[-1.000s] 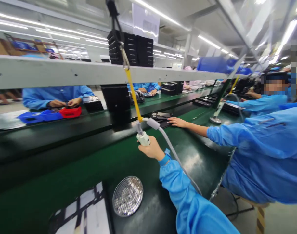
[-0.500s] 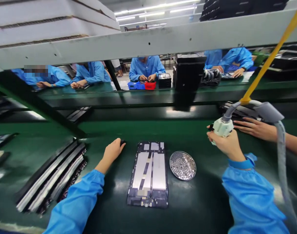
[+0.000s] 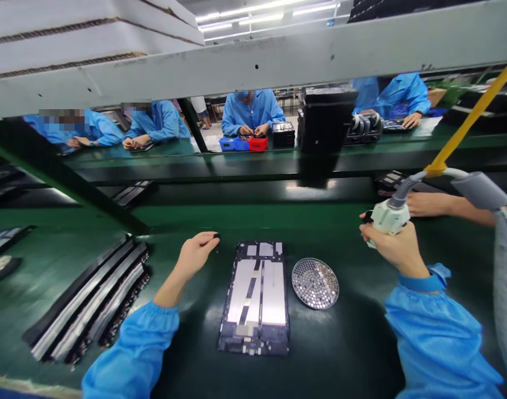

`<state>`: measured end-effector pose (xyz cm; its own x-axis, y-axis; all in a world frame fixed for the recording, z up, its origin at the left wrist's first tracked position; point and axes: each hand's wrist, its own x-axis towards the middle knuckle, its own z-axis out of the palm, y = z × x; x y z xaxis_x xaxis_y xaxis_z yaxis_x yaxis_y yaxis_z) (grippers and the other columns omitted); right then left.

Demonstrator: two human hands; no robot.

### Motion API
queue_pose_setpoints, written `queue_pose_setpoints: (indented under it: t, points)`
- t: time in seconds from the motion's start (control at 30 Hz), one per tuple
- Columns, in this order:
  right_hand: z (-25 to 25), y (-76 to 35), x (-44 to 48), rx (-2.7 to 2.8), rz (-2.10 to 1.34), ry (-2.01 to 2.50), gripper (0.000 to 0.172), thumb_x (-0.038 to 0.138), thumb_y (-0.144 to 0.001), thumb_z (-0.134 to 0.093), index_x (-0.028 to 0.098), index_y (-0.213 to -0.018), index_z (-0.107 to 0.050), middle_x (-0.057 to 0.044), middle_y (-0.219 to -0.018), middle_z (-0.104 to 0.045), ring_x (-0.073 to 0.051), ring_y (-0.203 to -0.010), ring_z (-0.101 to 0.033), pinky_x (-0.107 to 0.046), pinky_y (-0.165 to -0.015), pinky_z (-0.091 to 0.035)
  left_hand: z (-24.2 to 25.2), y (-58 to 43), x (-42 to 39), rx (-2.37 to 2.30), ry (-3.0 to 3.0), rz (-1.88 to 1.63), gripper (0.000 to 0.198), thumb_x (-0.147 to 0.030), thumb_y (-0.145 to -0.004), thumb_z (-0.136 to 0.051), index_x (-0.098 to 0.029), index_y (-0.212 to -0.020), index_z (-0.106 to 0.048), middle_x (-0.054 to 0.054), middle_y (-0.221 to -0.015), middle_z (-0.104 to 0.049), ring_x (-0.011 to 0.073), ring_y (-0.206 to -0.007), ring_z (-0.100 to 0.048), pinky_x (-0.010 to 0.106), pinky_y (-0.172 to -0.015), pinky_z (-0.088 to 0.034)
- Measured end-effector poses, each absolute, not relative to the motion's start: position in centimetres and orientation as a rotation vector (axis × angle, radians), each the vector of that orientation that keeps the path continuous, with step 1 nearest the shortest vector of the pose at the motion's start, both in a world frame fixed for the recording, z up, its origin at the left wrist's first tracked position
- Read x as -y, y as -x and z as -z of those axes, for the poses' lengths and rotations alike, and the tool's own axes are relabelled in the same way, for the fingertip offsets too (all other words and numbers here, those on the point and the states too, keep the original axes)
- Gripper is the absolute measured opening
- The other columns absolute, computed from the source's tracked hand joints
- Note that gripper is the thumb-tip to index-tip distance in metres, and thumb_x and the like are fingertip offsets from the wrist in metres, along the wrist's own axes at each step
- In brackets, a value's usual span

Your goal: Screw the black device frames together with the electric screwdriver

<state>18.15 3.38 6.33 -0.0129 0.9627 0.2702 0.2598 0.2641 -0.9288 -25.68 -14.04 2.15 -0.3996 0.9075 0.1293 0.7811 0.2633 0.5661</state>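
Observation:
My left hand (image 3: 194,255) hovers over the green bench, left of the tablet's top edge, with thumb and fingers pinched together. Something black shows at its fingertips; whether it is a finger cover or a small part I cannot make out. An open-backed tablet (image 3: 253,299) lies flat between my hands, its silver batteries showing. Just right of it is a round dish (image 3: 315,283) dotted with small shiny pieces. My right hand (image 3: 397,249) is closed around a pale electric screwdriver (image 3: 389,216), held above the bench; its lower end is hidden.
Dark strips (image 3: 87,302) lie in rows at left. A yellow strap (image 3: 473,119) and grey cable (image 3: 503,288) hang at right. Another person's hand (image 3: 430,204) reaches in behind my right hand. A slanted post (image 3: 70,174) and overhead beam (image 3: 220,69) frame the bench.
My left hand has lifted and turned slightly, its fingers now pinched. My right hand has shifted a little right with the screwdriver. The other person's hand has drawn in behind it.

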Motion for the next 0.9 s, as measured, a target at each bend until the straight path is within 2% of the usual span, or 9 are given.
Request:
queue_pose_setpoints:
  t: [0.1,0.2,0.27,0.33,0.47,0.6,0.7,0.8,0.9]
  points:
    - [-6.2,-18.2,-3.4,1.483,-0.857,1.217,0.013,0.029,-0.059,-0.074,0.021,-0.066,-0.066,0.001,-0.051,-0.061,-0.016,-0.046,-0.057,-0.028,-0.046,-0.047,-1.8,21.5,11.7,-2.039,-1.612,-0.928,0.032,-0.044,-0.090,-0.056,-0.017,-0.090,-0.074,0.010,-0.113,-0.075,0.0246,-0.104,-0.072,0.036,-0.092,-0.059]
    - [-6.3,-18.1,-3.3,1.486,-0.868,1.220,0.014,0.029,-0.060,-0.074,0.020,-0.068,-0.067,0.001,-0.052,-0.061,-0.015,-0.048,-0.057,-0.027,-0.048,-0.048,-0.4,17.3,8.5,-1.855,-1.631,-0.957,0.030,-0.038,-0.088,-0.065,-0.014,-0.104,-0.072,0.008,-0.087,-0.077,0.0216,-0.079,-0.075,0.033,-0.073,-0.062]
    - [-6.4,-18.0,-3.2,1.493,-0.869,1.215,0.017,0.029,-0.061,-0.075,0.019,-0.073,-0.069,0.002,-0.052,-0.061,-0.015,-0.047,-0.056,-0.027,-0.047,-0.048,0.6,15.4,6.7,-1.794,-1.657,-0.953,0.032,-0.031,-0.088,-0.066,-0.012,-0.114,-0.069,0.004,-0.071,-0.074,0.0186,-0.063,-0.072,0.030,-0.063,-0.060]
    - [-6.6,-18.0,-3.1,1.493,-0.867,1.216,0.018,0.029,-0.061,-0.075,0.019,-0.075,-0.069,0.002,-0.051,-0.060,-0.015,-0.046,-0.055,-0.027,-0.046,-0.047,1.5,14.3,5.4,-1.762,-1.711,-0.942,0.029,-0.024,-0.086,-0.067,-0.013,-0.112,-0.070,0.004,-0.075,-0.075,0.0163,-0.061,-0.070,0.028,-0.061,-0.059]
    - [-6.5,-18.2,-3.1,1.478,-0.873,1.222,0.017,0.029,-0.060,-0.075,0.019,-0.072,-0.069,0.001,-0.050,-0.060,-0.015,-0.045,-0.054,-0.028,-0.045,-0.046,2.1,14.0,4.6,-1.702,-1.898,-0.871,0.016,-0.018,-0.083,-0.069,-0.015,-0.098,-0.075,0.009,-0.106,-0.076,0.0163,-0.080,-0.073,0.028,-0.074,-0.061]
    - [-6.2,-18.4,-3.3,1.457,-0.877,1.251,0.018,0.030,-0.060,-0.075,0.020,-0.073,-0.070,0.001,-0.051,-0.060,-0.015,-0.046,-0.055,-0.028,-0.047,-0.047,1.6,14.7,4.7,-1.600,-2.145,-0.705,0.016,-0.022,-0.088,-0.067,-0.016,-0.101,-0.077,0.010,-0.113,-0.076,0.0212,-0.100,-0.072,0.034,-0.092,-0.059]
    - [-5.9,-18.4,-3.4,1.434,-0.884,1.252,0.019,0.028,-0.060,-0.077,0.021,-0.078,-0.071,0.002,-0.052,-0.061,-0.015,-0.047,-0.055,-0.028,-0.047,-0.047,1.0,15.1,5.1,-1.477,-2.348,-0.541,0.022,-0.025,-0.096,-0.059,-0.016,-0.108,-0.075,0.012,-0.121,-0.074,0.0238,-0.115,-0.067,0.041,-0.104,-0.053]
    - [-5.8,-18.2,-3.2,1.431,-0.916,1.224,0.022,0.027,-0.061,-0.077,0.022,-0.081,-0.071,0.002,-0.053,-0.062,-0.015,-0.046,-0.054,-0.028,-0.045,-0.046,0.6,15.4,5.8,-1.350,-2.513,-0.378,0.035,-0.032,-0.100,-0.053,-0.011,-0.124,-0.069,0.017,-0.135,-0.067,0.0265,-0.131,-0.058,0.045,-0.118,-0.041]
    - [-5.8,-18.0,-3.2,1.410,-0.937,1.207,0.023,0.026,-0.061,-0.077,0.021,-0.082,-0.070,0.002,-0.055,-0.063,-0.015,-0.046,-0.056,-0.027,-0.045,-0.046,0.3,15.9,6.1,-1.319,-2.602,-0.252,0.049,-0.039,-0.102,-0.047,-0.007,-0.137,-0.060,0.020,-0.147,-0.056,0.0320,-0.139,-0.051,0.048,-0.118,-0.039]
